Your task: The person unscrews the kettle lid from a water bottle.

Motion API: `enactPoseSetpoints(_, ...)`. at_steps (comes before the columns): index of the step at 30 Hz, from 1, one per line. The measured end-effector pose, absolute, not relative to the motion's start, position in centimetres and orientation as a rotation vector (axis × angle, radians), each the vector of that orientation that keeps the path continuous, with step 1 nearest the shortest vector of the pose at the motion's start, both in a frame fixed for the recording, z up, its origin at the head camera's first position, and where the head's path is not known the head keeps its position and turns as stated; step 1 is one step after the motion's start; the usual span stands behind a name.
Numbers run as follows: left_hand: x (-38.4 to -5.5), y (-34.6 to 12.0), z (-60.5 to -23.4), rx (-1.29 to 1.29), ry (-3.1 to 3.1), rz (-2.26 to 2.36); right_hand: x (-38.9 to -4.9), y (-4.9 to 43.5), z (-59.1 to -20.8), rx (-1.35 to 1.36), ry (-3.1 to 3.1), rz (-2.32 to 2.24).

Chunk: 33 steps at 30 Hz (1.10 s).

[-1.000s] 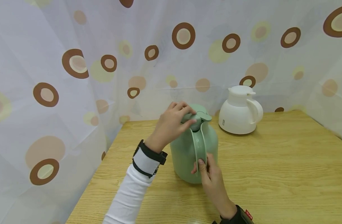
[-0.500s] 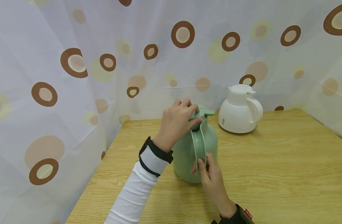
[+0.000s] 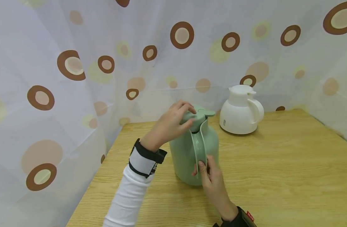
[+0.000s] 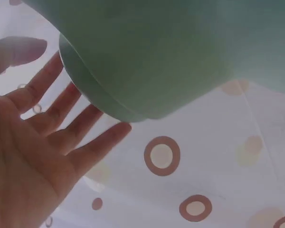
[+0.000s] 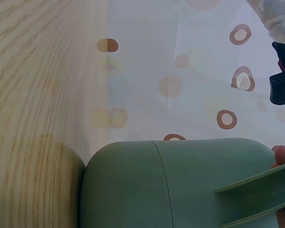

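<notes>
A green thermos jug (image 3: pixel 182 157) stands upright on the wooden table, its handle (image 3: pixel 200 146) towards me. My right hand (image 3: pixel 215 183) grips the lower part of that handle, thumb on the near side. At the top, my left hand (image 3: pixel 171 124) reaches over the green lid (image 3: pixel 201 112) from the left. In the left wrist view its fingers (image 4: pixel 69 128) are spread and nearly straight, their tips right at the lid's rim (image 4: pixel 92 90), with the thumb held apart from it. A tab on the lid points right, away from the handle's line.
A white thermos jug (image 3: pixel 238 116) stands further back on the right, its handle to the right. The wooden table (image 3: pixel 290 176) stretches to the right and front. A white curtain (image 3: pixel 150 28) with brown rings hangs behind and to the left.
The lid has turned on the jug, its tab swinging from near the handle to the right. My left hand followed it, then loosened and drew back left. My right hand keeps the handle.
</notes>
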<state>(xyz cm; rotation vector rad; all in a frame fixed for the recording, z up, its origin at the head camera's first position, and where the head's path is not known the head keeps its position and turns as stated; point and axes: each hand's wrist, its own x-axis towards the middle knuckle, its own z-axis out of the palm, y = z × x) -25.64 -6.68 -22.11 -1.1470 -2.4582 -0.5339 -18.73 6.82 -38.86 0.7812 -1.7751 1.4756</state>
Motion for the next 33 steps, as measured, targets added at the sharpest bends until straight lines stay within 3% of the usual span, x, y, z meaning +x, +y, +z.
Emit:
enactPoseSetpoints(27,-26.2,-4.7,-23.2,-0.923,-2.26,-0.153,-18.8,6.8,-38.9,0.778,-1.781,1.465)
enactPoseSetpoints(33,-26.3,-5.1,-23.1,-0.987,-2.272,-0.238,-18.8,6.9,-38.9,0.772,-1.791,1.481)
